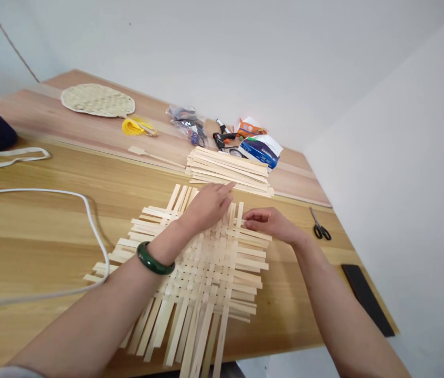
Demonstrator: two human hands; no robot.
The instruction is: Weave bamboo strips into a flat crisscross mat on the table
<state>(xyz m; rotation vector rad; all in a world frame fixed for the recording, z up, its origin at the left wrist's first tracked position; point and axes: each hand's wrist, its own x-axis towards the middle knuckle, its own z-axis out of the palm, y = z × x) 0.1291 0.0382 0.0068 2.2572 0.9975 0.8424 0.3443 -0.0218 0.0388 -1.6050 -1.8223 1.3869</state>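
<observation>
A woven mat of pale wooden strips [202, 262] lies on the table in front of me, its loose strip ends sticking out on all sides. My left hand [212, 205], with a green bangle [155, 260] on the wrist, rests over the mat's far edge with its fingers stretched out. At the far right corner, my right hand [267, 223] has its thumb and fingers pinched on the end of a bamboo strip. Part of the weave is hidden under my left hand and forearm.
Beyond the mat lies a stack of loose strips [228, 170]. Farther back are a woven fan [98, 100], a yellow tassel [137, 126], a glue gun [222, 139] and a blue packet [261, 149]. Scissors [319, 226] and a black slab [367, 299] lie right; a white cable [88, 210] crosses left.
</observation>
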